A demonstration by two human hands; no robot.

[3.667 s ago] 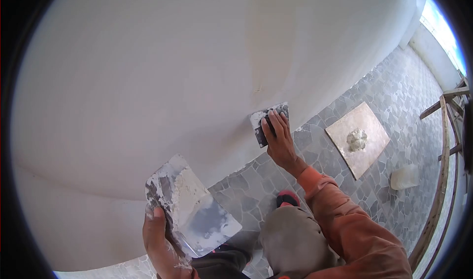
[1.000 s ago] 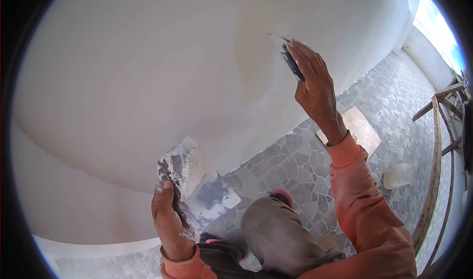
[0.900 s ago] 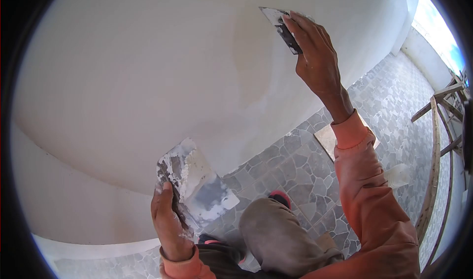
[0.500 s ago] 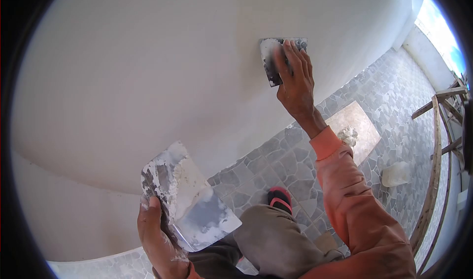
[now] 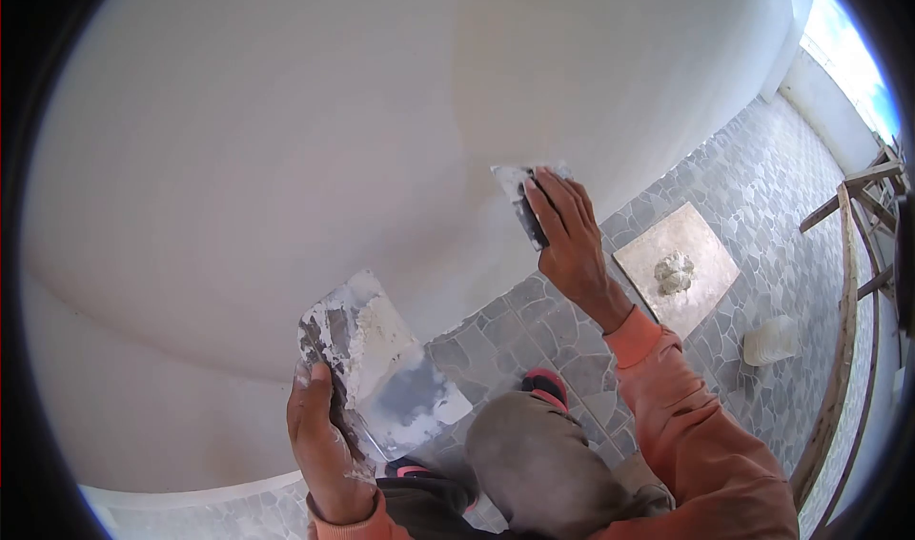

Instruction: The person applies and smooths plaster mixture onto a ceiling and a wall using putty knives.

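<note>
In the head view, my right hand (image 5: pixel 569 225) grips a putty-smeared scraper (image 5: pixel 519 197) with a dark edge, its blade against the pale wall (image 5: pixel 315 140). Below and to the left, my left hand (image 5: pixel 324 435) is closed around the edge of a wider flat metal plastering blade (image 5: pixel 405 397). White putty (image 5: pixel 372 345) is heaped and smeared across that blade's face. The wall around the scraper carries a slightly darker patch. My fingers hide part of both tools.
Grey stone-patterned tiles (image 5: pixel 562 326) cover the floor. On them lies a square board (image 5: pixel 710 244) with a lump of putty (image 5: pixel 674 273). A whitish block or container (image 5: pixel 769 341) stands farther right, beside wooden poles (image 5: pixel 839 349). My sandalled foot (image 5: pixel 545 386) is below.
My right hand has moved down along the wall with the scraper. My left hand and its blade have shifted slightly right. More of the board on the floor shows.
</note>
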